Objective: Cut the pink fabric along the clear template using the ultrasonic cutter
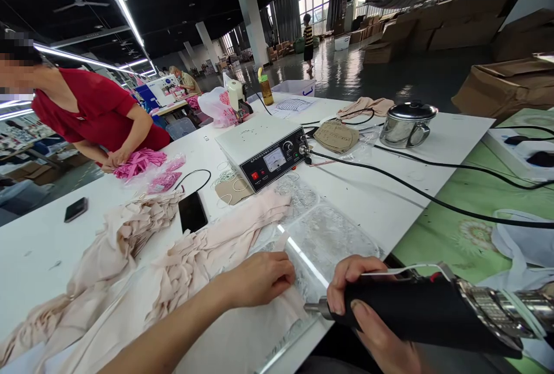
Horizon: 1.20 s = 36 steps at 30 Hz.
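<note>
My right hand (376,310) is wrapped round the black body of a handheld ultrasonic cutter (415,307). The cutter's narrow metal tip points left and meets the edge of a pale pink fabric piece (242,333), or lies just over it; I cannot tell which. My left hand (268,279) rests on this fabric with fingers curled in and closed on it, left of the tip. Under the cloth lies a clear, scuffed plate (333,235). More pale pink fabric (186,264) is heaped in ruffled layers beyond my left forearm.
A control box (272,157) with a meter stands behind the plate, its black cable (415,192) running right. Two phones (193,211), cardboard templates (336,134) and a lidded steel mug (408,124) lie about. Across the table, a person in red (99,111) handles pink pieces (141,163).
</note>
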Motion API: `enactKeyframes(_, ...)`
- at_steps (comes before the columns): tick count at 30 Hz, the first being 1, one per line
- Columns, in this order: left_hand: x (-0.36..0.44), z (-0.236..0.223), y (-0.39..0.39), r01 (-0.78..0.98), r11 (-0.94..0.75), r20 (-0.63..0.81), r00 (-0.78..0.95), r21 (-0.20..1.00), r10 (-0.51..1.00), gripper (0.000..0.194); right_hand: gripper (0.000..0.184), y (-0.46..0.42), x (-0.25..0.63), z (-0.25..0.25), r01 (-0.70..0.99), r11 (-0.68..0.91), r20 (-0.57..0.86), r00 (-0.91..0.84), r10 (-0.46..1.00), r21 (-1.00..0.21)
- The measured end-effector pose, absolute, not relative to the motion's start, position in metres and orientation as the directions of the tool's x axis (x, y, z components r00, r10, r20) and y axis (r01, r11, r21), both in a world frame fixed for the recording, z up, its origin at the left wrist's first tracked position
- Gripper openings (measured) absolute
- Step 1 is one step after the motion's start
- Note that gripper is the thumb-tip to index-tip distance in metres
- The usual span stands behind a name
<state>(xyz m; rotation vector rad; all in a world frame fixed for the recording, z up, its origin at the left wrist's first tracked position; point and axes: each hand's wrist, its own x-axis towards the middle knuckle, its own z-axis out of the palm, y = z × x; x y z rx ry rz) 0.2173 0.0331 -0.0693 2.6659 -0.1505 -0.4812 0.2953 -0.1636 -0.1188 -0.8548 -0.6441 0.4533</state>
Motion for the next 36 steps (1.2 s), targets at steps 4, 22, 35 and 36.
enactKeyframes(4, 0.218, -0.070, 0.032, -0.035, -0.925, -0.327, 0.930, 0.379, -0.169, 0.012, 0.016, -0.163, 0.293, -0.115, -0.156, 0.573, 0.286, 0.744, 0.604, -0.804)
enactKeyframes(22, 0.217, -0.069, 0.028, -0.033, -0.932, -0.315, 0.936, 0.361, -0.155, 0.014, 0.014, -0.165, 0.295, -0.119, -0.099, 0.571, 0.331, 0.730, 0.598, -0.815)
enactKeyframes(35, 0.222, -0.064, 0.027, -0.070, -0.937, -0.347, 0.917, 0.343, -0.196, 0.017, 0.016, -0.163, 0.292, -0.114, -0.124, 0.558, 0.294, 0.745, 0.599, -0.821)
enactKeyframes(36, 0.223, -0.065, 0.027, -0.069, -0.937, -0.351, 0.916, 0.343, -0.196, 0.016, 0.015, -0.163, 0.293, -0.115, -0.114, 0.562, 0.311, 0.736, 0.602, -0.819)
